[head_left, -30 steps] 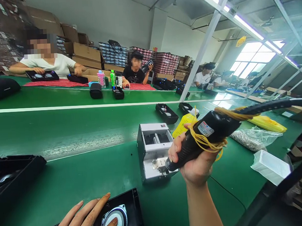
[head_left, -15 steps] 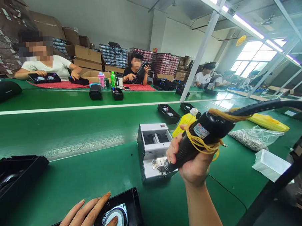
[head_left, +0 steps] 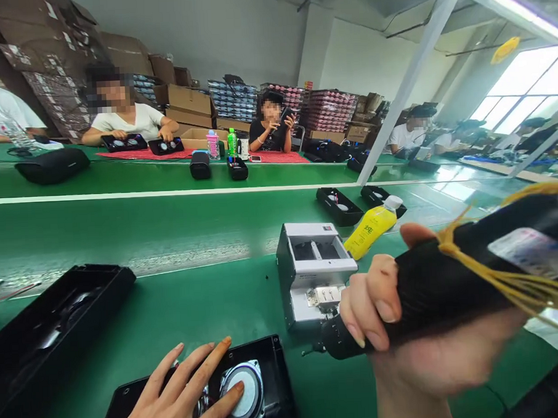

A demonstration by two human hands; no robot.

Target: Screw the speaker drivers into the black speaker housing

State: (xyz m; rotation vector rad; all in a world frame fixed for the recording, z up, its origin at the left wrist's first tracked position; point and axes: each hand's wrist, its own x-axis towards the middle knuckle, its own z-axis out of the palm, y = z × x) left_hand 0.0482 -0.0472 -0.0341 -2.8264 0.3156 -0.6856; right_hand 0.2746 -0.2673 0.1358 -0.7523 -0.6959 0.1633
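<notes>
My right hand (head_left: 404, 327) is wrapped round a black electric screwdriver (head_left: 430, 282) with yellow bands tied on it. Its tip points left, in front of a grey-and-white screw feeder (head_left: 316, 269). Fingers spread, my left hand (head_left: 185, 385) lies over a black speaker housing (head_left: 277, 381) at the bottom, the thumb touching a round speaker driver (head_left: 245, 398) inside it. Red wires show beneath the palm.
Another black housing (head_left: 93, 309) lies at the left. Behind the feeder are a yellow bottle (head_left: 372, 229) and two open housings, one of them here (head_left: 339, 206). Across the green bench (head_left: 168, 223), several people sit with speaker parts.
The view has turned left, so the bench objects appear further right. My right hand and the screwdriver are nearer the camera and lower, with the tip away from the feeder's front.
</notes>
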